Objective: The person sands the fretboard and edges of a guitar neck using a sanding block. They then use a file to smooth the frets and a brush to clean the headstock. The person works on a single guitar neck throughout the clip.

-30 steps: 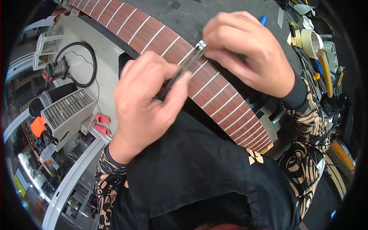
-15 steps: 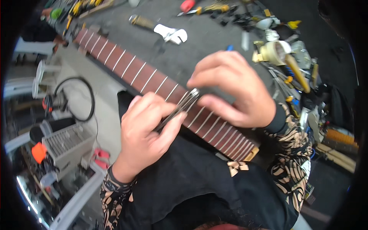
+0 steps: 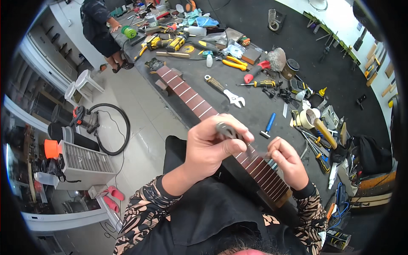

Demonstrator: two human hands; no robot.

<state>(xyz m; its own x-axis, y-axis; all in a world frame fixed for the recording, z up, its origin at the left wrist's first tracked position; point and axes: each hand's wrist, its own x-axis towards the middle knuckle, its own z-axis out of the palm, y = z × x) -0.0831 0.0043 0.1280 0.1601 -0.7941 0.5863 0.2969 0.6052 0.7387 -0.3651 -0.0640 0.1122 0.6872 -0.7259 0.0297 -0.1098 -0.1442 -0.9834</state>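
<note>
A guitar neck with a dark red fretboard [image 3: 187, 92] and pale fret lines lies diagonally along the bench edge. My left hand [image 3: 212, 151] is raised over it, gripping a metal multi-blade tool [image 3: 227, 129], apparently a gauge set, with thumb and fingers wrapped round it. Thin blades angle down from it toward the frets. My right hand [image 3: 287, 161] is beside the lower frets, thumb and index finger pinched on what looks like one thin blade. A blue-handled tool [image 3: 270, 124] lies just behind my right hand, near an adjustable wrench [image 3: 234, 99].
The dark bench [image 3: 250, 108] carries yellow drills [image 3: 174, 42], pliers [image 3: 233, 61], screwdrivers, tape [image 3: 306, 119] and clutter. A person [image 3: 100, 29] stands at the far left end, hand on the bench. On the left floor are a vacuum [image 3: 85, 119], white stools [image 3: 87, 85] and pink slippers [image 3: 112, 199].
The view has tilted up to take in more bench and the person. My left hand has turned, raising the tool's end; my right fingers have closed from a looser curl into a pinch.
</note>
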